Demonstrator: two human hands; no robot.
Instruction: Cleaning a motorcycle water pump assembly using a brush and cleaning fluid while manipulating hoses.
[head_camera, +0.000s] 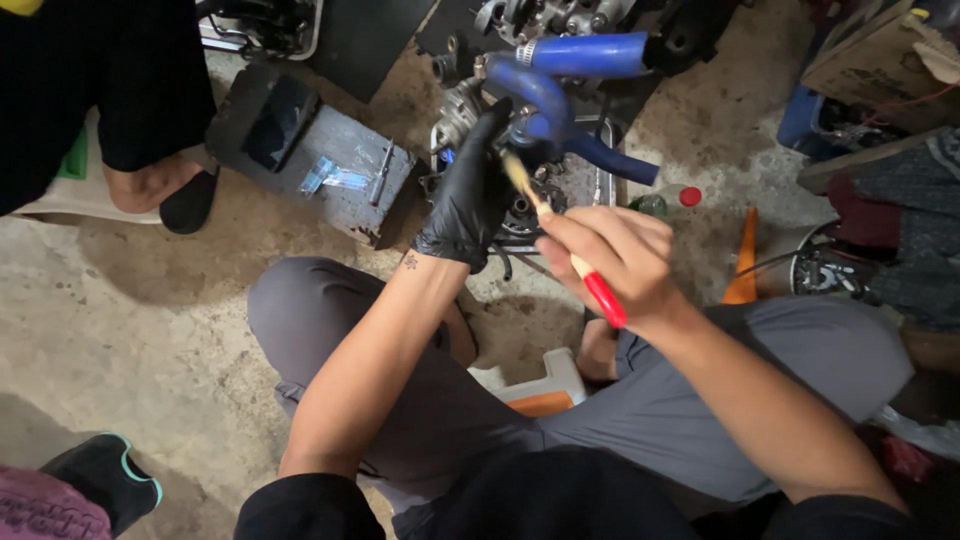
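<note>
- A small clear-and-blue plastic packet (334, 177) lies flat on the dark block (310, 160) at upper left, beside a thin metal tool (381, 172); any print on it is too small to make out.
- A brown cardboard box (868, 52) sits at the upper right corner, above a blue crate (802, 118).
- A clear bottle with a red cap (668, 199) lies on the concrete floor (130, 310), just right of the metal tray (606, 180).
- Your left hand (465, 195), in a black glove, has its fingers (487, 130) closed around the engine part (470, 105) above the tray, just beside the blue hoses (570, 95).
- Your right hand (615, 262), bare, has its fingers (600, 228) pinched shut on the red-handled brush (565, 245); the handle juts out below the palm.
- The brush's pale bristle end touches the engine part next to your gloved fingers.
- Another person's leg and black shoe (188, 203) stand at upper left, well apart from your hands.
</note>
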